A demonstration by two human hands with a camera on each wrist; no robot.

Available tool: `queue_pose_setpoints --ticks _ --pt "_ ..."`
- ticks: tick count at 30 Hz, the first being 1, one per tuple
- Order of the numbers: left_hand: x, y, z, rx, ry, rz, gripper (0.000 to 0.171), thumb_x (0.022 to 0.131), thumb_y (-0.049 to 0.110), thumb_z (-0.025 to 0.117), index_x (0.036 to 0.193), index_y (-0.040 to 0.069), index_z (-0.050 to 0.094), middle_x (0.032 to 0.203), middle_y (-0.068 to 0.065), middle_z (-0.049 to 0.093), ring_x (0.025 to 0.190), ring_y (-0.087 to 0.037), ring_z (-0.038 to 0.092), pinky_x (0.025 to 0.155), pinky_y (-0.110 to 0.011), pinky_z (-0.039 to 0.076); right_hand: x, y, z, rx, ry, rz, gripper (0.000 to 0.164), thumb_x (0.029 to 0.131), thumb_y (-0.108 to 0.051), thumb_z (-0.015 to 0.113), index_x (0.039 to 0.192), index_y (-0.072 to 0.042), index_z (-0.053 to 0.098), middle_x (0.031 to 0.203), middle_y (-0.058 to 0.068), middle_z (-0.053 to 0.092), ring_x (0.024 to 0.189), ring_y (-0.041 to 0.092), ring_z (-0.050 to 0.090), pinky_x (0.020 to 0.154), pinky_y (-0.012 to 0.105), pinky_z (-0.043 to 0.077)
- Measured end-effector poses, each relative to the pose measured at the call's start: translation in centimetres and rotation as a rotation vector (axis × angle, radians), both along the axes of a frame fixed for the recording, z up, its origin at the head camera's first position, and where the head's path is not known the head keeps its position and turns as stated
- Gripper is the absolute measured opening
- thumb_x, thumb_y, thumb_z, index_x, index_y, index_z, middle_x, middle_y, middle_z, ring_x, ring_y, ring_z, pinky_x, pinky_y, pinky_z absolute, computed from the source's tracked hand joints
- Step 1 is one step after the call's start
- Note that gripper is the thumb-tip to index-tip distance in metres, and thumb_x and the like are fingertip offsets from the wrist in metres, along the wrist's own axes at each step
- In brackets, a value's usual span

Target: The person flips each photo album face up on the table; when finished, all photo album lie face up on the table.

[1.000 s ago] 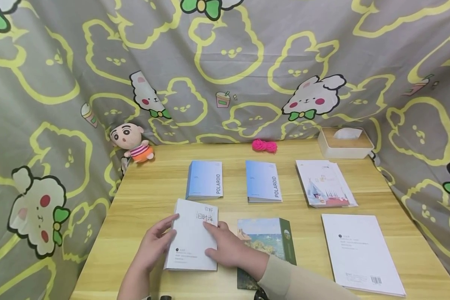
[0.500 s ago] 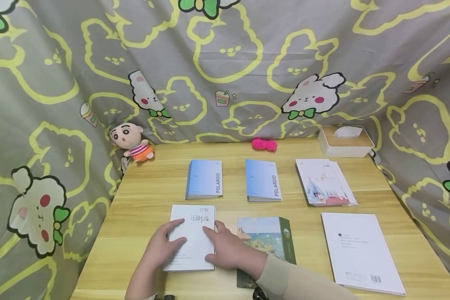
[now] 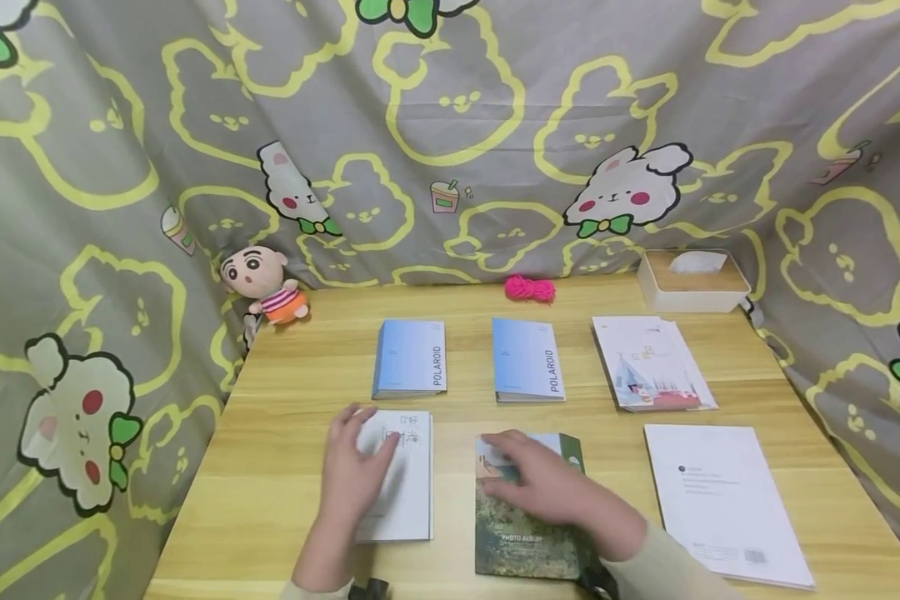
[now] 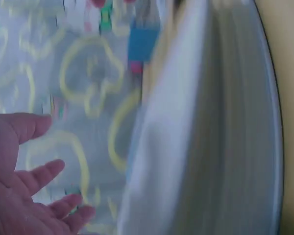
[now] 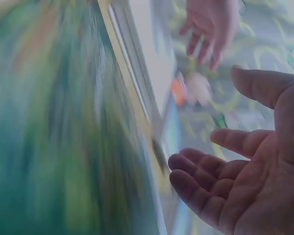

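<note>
A white album with Chinese lettering (image 3: 408,492) lies flat at the front left of the table. Over its left side hovers my left hand (image 3: 354,462), fingers spread and apart from the cover; in the left wrist view the album's page edges (image 4: 235,122) stand beside the loose fingers. Farther right lies a green photo album with a painted seaside cover (image 3: 525,537). My right hand (image 3: 543,483) is above its upper part with relaxed fingers, partly hiding the picture. The right wrist view shows that palm (image 5: 269,181) holding nothing, with the blurred green cover (image 5: 63,127) at left.
Two blue POLAROID albums (image 3: 411,358) (image 3: 527,358) stand in a back row beside a white album with a tent picture (image 3: 648,367). A large white album (image 3: 727,500) lies front right. Behind are a plush doll (image 3: 266,283), pink yarn (image 3: 529,289) and a tissue box (image 3: 693,287).
Both hands have let go of the white album, which slid slightly and now lies flat. The left hand has lifted off it, and the right hand has moved right, over the green photo album.
</note>
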State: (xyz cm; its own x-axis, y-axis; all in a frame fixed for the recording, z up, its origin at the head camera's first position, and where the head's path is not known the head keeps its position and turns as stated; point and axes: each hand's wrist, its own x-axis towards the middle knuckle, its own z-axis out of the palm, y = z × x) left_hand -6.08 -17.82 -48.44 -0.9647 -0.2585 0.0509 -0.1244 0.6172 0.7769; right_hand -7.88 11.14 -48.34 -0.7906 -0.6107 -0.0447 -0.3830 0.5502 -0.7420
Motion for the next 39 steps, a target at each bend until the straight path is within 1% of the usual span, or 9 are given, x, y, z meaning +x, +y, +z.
queue_pose_setpoints --ticks 6,11,14,18,20,24,28,33,39 --pt "0.5 5.3 -0.5 0.042 -0.096 -0.272 0.085 0.091 0.03 0.083 0.156 -0.006 0.041 0.157 -0.03 0.044 0.136 -0.049 0.051 0.112 -0.066 0.041 0.7 6.1 -0.1 0.038 0.053 -0.261 0.059 0.098 -0.026 0.079 0.148 -0.002 0.059 0.137 0.015 0.064 0.114 0.035 0.067 0.094 0.054 0.058" --pt "1.4 7.7 -2.0 0.154 -0.226 -0.455 0.105 0.091 0.038 0.083 0.159 -0.016 0.024 0.154 -0.039 0.043 0.131 -0.05 0.056 0.11 -0.064 0.046 1.7 8.1 -1.4 0.063 -0.111 -0.442 0.059 0.096 -0.026 0.08 0.146 -0.001 0.06 0.137 0.021 0.064 0.091 0.025 0.07 0.073 0.04 0.061" --pt "2.0 8.3 -2.5 0.216 -0.284 -0.518 0.106 0.091 0.039 0.083 0.159 -0.017 0.024 0.153 -0.038 0.045 0.123 -0.044 0.063 0.103 -0.06 0.053 2.3 8.2 -2.2 0.087 -0.149 -0.484 0.061 0.095 -0.029 0.081 0.142 0.004 0.062 0.134 0.02 0.068 0.094 0.027 0.07 0.081 0.046 0.061" --pt "2.3 9.0 -2.7 0.258 -0.294 -0.53 0.1 0.091 0.036 0.083 0.158 -0.016 0.03 0.15 -0.034 0.05 0.115 -0.036 0.065 0.09 -0.049 0.059 2.4 8.6 -2.8 0.084 -0.138 -0.492 0.059 0.097 -0.033 0.079 0.137 0.008 0.064 0.128 0.018 0.072 0.123 0.042 0.064 0.105 0.062 0.049" --pt "2.2 9.6 -3.0 0.257 -0.279 -0.535 0.096 0.091 0.035 0.083 0.157 -0.015 0.034 0.147 -0.031 0.054 0.114 -0.034 0.064 0.088 -0.045 0.058 2.2 8.8 -3.2 0.052 -0.157 -0.503 0.06 0.098 -0.033 0.078 0.138 0.008 0.063 0.126 0.017 0.073 0.126 0.042 0.063 0.107 0.062 0.048" --pt "2.1 11.1 -3.3 0.205 -0.249 -0.578 0.092 0.089 0.036 0.084 0.154 -0.012 0.042 0.149 -0.03 0.053 0.124 -0.042 0.062 0.101 -0.054 0.054 1.9 9.1 -3.9 -0.043 -0.221 -0.522 0.072 0.097 -0.031 0.079 0.147 0.012 0.052 0.122 0.016 0.071 0.094 0.029 0.069 0.085 0.046 0.059" --pt "2.1 12.2 -3.1 0.142 -0.274 -0.591 0.093 0.086 0.041 0.086 0.154 -0.008 0.046 0.16 -0.031 0.04 0.139 -0.05 0.049 0.11 -0.064 0.046 2.0 8.8 -4.4 -0.152 -0.291 -0.517 0.084 0.095 -0.027 0.082 0.153 0.016 0.04 0.124 0.021 0.068 0.063 0.017 0.055 0.055 0.031 0.052" --pt "2.1 12.5 -2.9 0.149 -0.284 -0.57 0.092 0.085 0.04 0.086 0.154 -0.007 0.047 0.161 -0.032 0.037 0.14 -0.053 0.047 0.11 -0.066 0.045 2.0 8.8 -4.3 -0.184 -0.297 -0.521 0.082 0.095 -0.028 0.08 0.154 0.013 0.041 0.127 0.024 0.067 0.063 0.017 0.054 0.054 0.03 0.051" --pt "2.0 12.9 -3.4 0.17 -0.265 -0.581 0.088 0.089 0.04 0.083 0.155 -0.005 0.047 0.162 -0.033 0.036 0.142 -0.053 0.044 0.112 -0.067 0.042 1.6 9.5 -3.0 -0.249 -0.277 -0.537 0.068 0.101 -0.024 0.073 0.152 0.012 0.045 0.119 0.019 0.07 0.077 0.016 0.062 0.064 0.029 0.055"
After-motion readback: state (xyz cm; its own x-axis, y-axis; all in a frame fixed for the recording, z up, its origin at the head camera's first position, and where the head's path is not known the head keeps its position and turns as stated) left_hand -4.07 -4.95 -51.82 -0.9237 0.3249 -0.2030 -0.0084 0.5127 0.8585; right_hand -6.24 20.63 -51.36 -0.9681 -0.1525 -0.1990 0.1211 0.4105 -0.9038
